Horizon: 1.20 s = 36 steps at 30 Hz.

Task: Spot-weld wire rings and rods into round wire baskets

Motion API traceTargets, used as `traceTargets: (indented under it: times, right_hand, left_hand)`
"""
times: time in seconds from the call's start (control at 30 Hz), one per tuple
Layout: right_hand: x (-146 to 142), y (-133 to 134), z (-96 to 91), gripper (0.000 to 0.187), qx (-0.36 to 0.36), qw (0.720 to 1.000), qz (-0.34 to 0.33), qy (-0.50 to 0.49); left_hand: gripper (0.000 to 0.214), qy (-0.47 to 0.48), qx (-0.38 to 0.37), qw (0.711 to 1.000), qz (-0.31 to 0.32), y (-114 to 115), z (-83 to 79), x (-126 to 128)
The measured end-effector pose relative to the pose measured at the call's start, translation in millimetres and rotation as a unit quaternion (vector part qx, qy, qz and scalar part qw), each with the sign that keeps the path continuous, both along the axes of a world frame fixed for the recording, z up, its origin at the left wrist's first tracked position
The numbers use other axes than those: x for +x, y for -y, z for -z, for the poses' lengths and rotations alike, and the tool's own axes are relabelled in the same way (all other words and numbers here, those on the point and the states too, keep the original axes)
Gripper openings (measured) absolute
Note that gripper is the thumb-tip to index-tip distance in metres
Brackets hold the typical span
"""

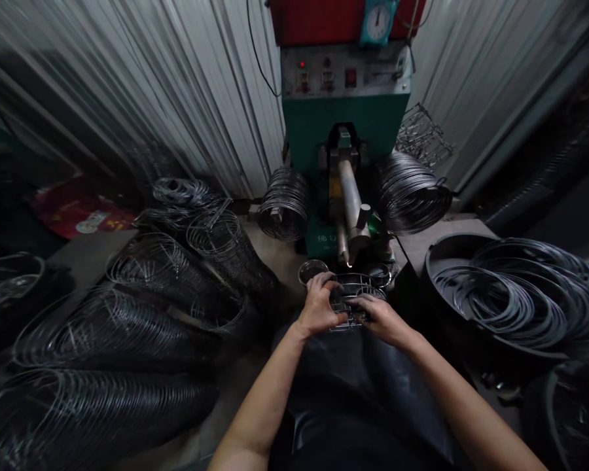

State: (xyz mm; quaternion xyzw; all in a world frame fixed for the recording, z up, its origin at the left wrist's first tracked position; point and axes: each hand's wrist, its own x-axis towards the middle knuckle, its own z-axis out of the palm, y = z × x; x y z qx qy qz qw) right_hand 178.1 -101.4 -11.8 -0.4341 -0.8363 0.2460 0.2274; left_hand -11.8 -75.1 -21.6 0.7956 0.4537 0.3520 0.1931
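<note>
Wire basket (pixel 352 296) sitting in the lap, near centre, right under the welder (pixel 346 140) arm (pixel 352 203). Left hand (pixel 319 307) clamped on its left rim, right hand (pixel 380 318) closed on the right rim, so gripped from both sides. Looks like lining up a joint under the electrode tip.

Stuff that could go wrong, just guessing from the setup:
- Fingers sitting very close to the tip, easy pinch or burn if the arm drops while still adjusting.
- Thin wire, bare hands. Sharp cut ends, hot spots after a weld.
- Basket held only by the rims, could twist and put the joint off.
- Wire coils (pixel 285 204) left and right of the welder, ring tub (pixel 505 301) on the right, basket stacks (pixel 127 314) on the left. Tight spot, easy snag on an elbow.
</note>
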Motion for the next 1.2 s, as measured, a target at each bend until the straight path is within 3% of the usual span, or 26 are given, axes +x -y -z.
traceTargets:
  times: [0.2, 0.5, 0.73, 0.93, 1.03, 1.1, 1.2]
  right_hand:
    - [2, -13, 4.8, 0.044, 0.015, 1.0, 0.003, 0.025]
    - [3, -40, -6.3, 0.045, 0.064, 0.998, 0.011, 0.025]
    - [2, -41, -3.0, 0.047, 0.088, 0.995, 0.031, 0.029]
    - [-6, -53, -5.6, 0.041, 0.09, 0.989, 0.11, 0.045]
    - [-6, -42, -4.3, 0.03, 0.098, 0.979, 0.176, -0.04]
    - [-2, -28, 3.2, 0.027, 0.067, 0.955, 0.255, -0.138]
    - [7, -7, 23.9, 0.029, -0.112, 0.893, 0.34, -0.273]
  left_hand:
    - [0.053, 0.009, -0.002, 1.0, 0.005, -16, 2.3, 2]
    - [0.052, 0.034, -0.039, 0.999, 0.003, -45, -2.1, 6]
    - [0.055, 0.025, -0.062, 0.998, -0.02, -47, -7.6, 9]
    - [0.052, 0.013, -0.07, 0.995, -0.071, -61, -10.3, 14]
    - [0.051, 0.009, -0.07, 0.995, -0.07, -64, -10.1, 14]
    - [0.052, 0.015, -0.064, 0.995, -0.07, -66, -8.5, 13]
    - [0.053, 0.03, -0.059, 0.994, -0.083, -74, -3.8, 13]
